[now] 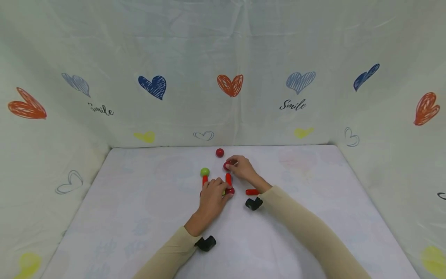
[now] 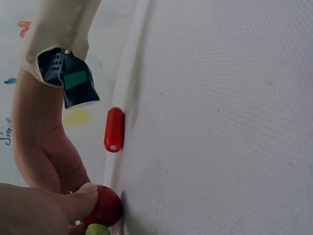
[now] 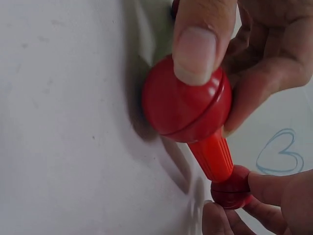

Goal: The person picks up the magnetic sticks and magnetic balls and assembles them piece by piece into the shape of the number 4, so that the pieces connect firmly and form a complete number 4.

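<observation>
My right hand (image 1: 242,169) pinches a glossy red ball (image 3: 181,112) between thumb and fingers. From that ball a ridged red rod (image 3: 212,159) runs to a second red ball (image 3: 231,191), which my left hand (image 1: 211,197) pinches near the middle of the table. In the head view the same rod (image 1: 228,179) stretches between the two hands. A green piece (image 2: 97,229) touches the ball under my left thumb; my left fingers cover most of it. Left of them, another red rod (image 1: 204,180) meets a green ball (image 1: 204,171).
A loose red rod (image 1: 252,192) lies beside my right wrist. One more red ball (image 1: 220,152) sits by the back edge of the white table (image 1: 146,201). Behind stands a pale curtain (image 1: 188,104) printed with hearts. Black wrist cameras hang below both sleeves.
</observation>
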### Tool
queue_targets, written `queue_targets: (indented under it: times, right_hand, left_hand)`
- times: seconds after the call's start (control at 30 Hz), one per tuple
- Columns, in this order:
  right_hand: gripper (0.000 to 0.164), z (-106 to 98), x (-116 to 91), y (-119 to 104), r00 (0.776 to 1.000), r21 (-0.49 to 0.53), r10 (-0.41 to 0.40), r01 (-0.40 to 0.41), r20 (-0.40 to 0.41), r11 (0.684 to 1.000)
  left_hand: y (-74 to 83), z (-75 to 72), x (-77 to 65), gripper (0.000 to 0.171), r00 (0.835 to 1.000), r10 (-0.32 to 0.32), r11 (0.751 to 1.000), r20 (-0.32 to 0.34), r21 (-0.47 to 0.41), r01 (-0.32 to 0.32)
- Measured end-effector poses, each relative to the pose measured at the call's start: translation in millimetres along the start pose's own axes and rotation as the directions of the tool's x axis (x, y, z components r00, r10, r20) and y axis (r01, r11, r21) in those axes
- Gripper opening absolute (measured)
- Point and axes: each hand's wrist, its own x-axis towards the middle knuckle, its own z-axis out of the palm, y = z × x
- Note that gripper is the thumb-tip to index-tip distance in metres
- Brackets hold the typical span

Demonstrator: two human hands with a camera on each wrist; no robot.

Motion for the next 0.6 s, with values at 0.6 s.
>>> queue_targets:
  times: [0.6]
  right_hand:
    - [0.035, 2.9, -21.9, 5.9, 0.999, -0.005, -0.051, 0.051, -0.006, 0.999]
  left_hand:
    - [1.2, -1.1, -0.9, 0.030, 1.000, -0.002, 1.000, -0.007, -0.003, 0.002]
